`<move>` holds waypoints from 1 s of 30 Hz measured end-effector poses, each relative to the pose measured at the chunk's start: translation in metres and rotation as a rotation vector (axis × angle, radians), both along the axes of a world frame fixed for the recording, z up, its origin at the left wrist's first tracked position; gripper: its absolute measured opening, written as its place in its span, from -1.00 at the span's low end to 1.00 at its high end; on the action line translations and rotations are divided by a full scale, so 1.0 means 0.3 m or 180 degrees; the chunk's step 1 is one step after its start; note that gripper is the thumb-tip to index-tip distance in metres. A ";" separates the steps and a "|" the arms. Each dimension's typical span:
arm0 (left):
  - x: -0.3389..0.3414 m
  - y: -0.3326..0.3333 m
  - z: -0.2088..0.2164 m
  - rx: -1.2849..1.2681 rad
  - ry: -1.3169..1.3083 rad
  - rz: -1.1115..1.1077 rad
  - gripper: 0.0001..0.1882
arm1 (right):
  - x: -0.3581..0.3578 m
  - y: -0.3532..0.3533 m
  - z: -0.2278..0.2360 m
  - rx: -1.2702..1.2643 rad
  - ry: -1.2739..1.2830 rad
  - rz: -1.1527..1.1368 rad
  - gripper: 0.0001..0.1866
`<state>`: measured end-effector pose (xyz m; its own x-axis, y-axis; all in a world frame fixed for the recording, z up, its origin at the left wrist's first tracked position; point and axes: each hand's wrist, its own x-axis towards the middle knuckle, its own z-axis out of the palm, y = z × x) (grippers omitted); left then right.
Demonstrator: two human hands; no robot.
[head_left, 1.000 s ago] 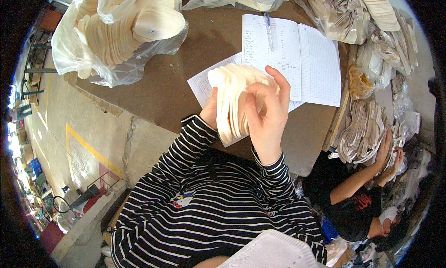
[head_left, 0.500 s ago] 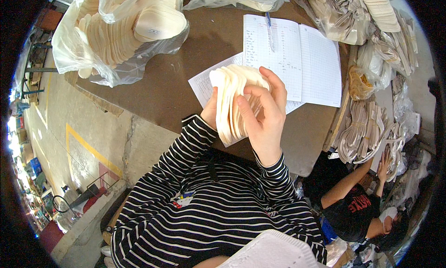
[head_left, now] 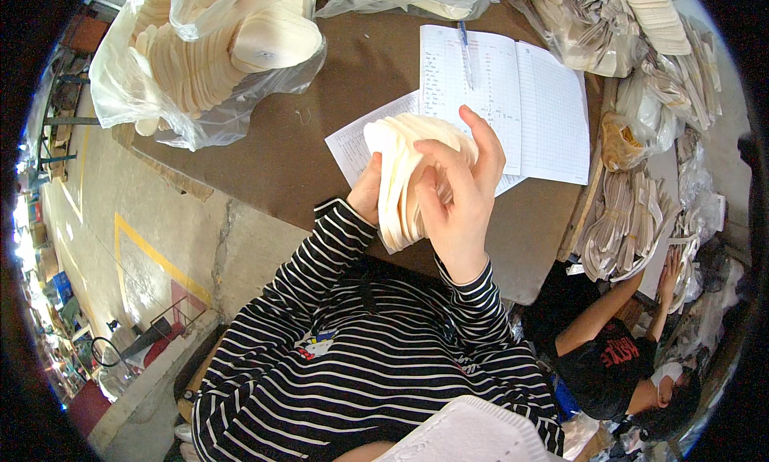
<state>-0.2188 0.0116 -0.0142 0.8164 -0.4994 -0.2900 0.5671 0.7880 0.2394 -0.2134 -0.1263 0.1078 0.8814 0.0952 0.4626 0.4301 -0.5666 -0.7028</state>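
A stack of cream-coloured insoles (head_left: 392,186) is held upright over the near part of the table. My left hand (head_left: 366,191) grips it from the left side; most of its fingers are hidden behind the stack. At the right edges of the insoles is my right hand (head_left: 463,198), its thumb and a bent finger against them and another finger stretched up. Behind the stack lie an open ruled notebook (head_left: 553,118) with handwriting and a blue pen (head_left: 465,54) on it. Partly beneath the notebook is a printed sheet (head_left: 352,146).
A clear plastic bag (head_left: 204,130) full of similar insoles stands at the table's far left. More bags and bundled grey-white strips (head_left: 625,230) line the right side. A co-worker in a black shirt (head_left: 597,366) reaches toward those bundles. The brown table (head_left: 240,170) has a worn left edge.
The stack has turned and fanned slightly between my hands. My right hand has shifted a little right, its fingers moving along the insole edges. The co-worker's arms moved slightly.
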 end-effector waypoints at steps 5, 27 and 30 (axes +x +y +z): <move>-0.008 0.004 0.024 0.0233 -0.0126 0.0050 -0.11 | -0.004 -0.018 -0.001 0.0056 0.0190 -0.0024 -0.81; -0.012 -0.017 -0.046 0.0792 -0.0535 0.0382 -0.18 | -0.013 -0.042 0.015 -0.0507 0.0029 0.0129 -0.77; -0.008 -0.015 -0.030 0.0652 -0.0427 0.0406 -0.24 | -0.026 -0.023 0.041 -0.0505 0.0219 0.0147 -0.74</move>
<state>-0.2210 0.0071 -0.0232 0.9069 -0.3322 -0.2594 0.4189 0.7785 0.4674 -0.2212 -0.1332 0.1201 0.9035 0.2033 0.3772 0.4121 -0.6536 -0.6349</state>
